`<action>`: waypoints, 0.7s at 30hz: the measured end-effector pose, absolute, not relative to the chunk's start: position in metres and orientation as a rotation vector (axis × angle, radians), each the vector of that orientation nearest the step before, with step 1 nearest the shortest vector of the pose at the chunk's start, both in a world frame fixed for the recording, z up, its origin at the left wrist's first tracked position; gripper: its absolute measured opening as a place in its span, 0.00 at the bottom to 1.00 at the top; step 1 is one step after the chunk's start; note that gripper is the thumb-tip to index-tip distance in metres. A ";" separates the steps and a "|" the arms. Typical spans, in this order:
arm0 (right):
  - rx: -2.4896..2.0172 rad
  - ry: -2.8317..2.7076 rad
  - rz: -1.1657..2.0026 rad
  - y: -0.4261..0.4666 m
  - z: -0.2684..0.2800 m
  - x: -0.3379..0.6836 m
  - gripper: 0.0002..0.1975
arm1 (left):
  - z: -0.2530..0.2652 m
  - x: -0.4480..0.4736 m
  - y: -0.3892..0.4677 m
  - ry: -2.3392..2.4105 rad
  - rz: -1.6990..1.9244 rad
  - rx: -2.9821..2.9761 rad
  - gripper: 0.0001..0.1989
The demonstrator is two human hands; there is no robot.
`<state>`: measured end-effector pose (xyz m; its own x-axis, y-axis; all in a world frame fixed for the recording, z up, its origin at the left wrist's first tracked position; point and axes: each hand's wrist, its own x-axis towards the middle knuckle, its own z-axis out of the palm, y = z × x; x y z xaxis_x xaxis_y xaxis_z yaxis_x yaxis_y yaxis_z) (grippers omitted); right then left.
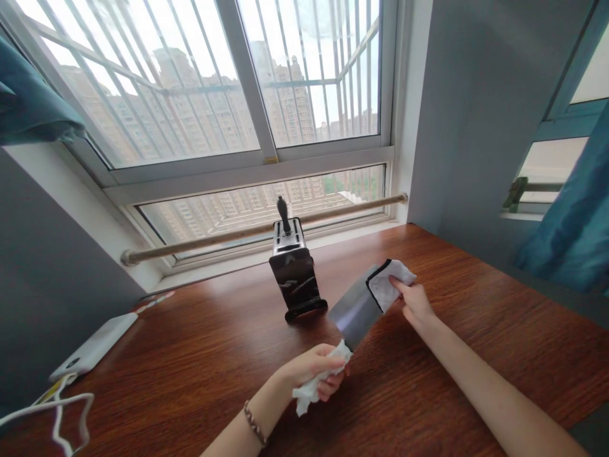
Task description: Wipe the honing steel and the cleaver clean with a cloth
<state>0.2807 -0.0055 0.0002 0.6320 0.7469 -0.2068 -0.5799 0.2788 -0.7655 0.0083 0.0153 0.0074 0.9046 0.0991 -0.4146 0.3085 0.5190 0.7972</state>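
The window (269, 155) is taking up most of the top of my head cam view, w/ bars (314, 82) & tall bldgs (185, 108) showing thru the glass. Below it the brown table (190, 355) is spreading nearly wall to wall. A blue curtain (566, 222) is hanging far R, & a bunched blue drape (33, 95) is poking in top L. A pale pole (342, 211) is running across the low panes.

The black knife block (295, 279) is standing on the table near the sill, w/ one dark handle (283, 212) sticking up from its slotted top. I'm seeing the wide knife (354, 314) slanting btwn both hands, just R of the block & on the near side; can't tell if it's touching the table. A white box (98, 346) is lying at the table's L edge.

The left hand (318, 367) is curling tight round the knife's grip, thru white tissue (311, 386). The right hand (416, 303) is pinching, thumb & fingers closed, on a white cloth w/ black trim (392, 285), which is covering the blade's far end. White cords (76, 398) are looping by the box, & a brown bracelet (254, 424) is circling the left wrist.
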 end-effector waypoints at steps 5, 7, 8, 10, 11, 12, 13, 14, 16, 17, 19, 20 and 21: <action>-0.867 -0.112 0.900 -0.003 -0.019 0.255 0.13 | 0.003 0.009 -0.008 0.491 -0.085 1.000 0.15; -0.851 -0.126 0.969 -0.006 -0.024 0.239 0.13 | 0.002 0.009 -0.011 0.525 -0.057 1.025 0.16; -0.846 -0.143 1.012 -0.008 -0.025 0.231 0.13 | 0.002 0.009 -0.011 0.539 -0.047 1.035 0.16; -0.838 -0.184 1.098 -0.014 -0.026 0.217 0.14 | 0.000 0.009 -0.012 0.553 -0.028 1.049 0.15; -0.834 -0.204 1.137 -0.018 -0.026 0.211 0.14 | -0.001 0.009 -0.011 0.557 -0.023 1.053 0.15; -0.832 -0.223 1.174 -0.021 -0.026 0.205 0.15 | -0.002 0.009 -0.011 0.560 -0.021 1.057 0.15; -0.830 -0.240 1.209 -0.024 -0.025 0.201 0.16 | -0.003 0.010 -0.010 0.563 -0.018 1.061 0.15; -0.829 -0.256 1.242 -0.027 -0.024 0.197 0.16 | -0.003 0.010 -0.010 0.568 -0.015 1.063 0.15; -0.827 -0.291 1.308 -0.033 -0.023 0.190 0.17 | -0.004 0.010 -0.009 0.577 -0.014 1.061 0.15; -0.821 -0.316 1.344 -0.036 -0.023 0.186 0.17 | -0.004 0.010 -0.009 0.586 -0.017 1.060 0.15; -0.801 -0.386 1.422 -0.040 -0.023 0.181 0.17 | -0.004 0.010 -0.009 0.615 -0.031 1.060 0.16; -0.792 -0.427 1.457 -0.042 -0.023 0.179 0.17 | -0.004 0.010 -0.009 0.632 -0.036 1.062 0.16; -0.786 -0.465 1.485 -0.043 -0.023 0.177 0.17 | -0.004 0.010 -0.009 0.645 -0.037 1.061 0.17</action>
<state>0.1767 -0.0434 -0.0229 0.0661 0.9801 -0.1871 -0.6982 -0.0885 -0.7104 0.0105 -0.0085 -0.0042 0.8167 0.2721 -0.5088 0.3289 0.5049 0.7981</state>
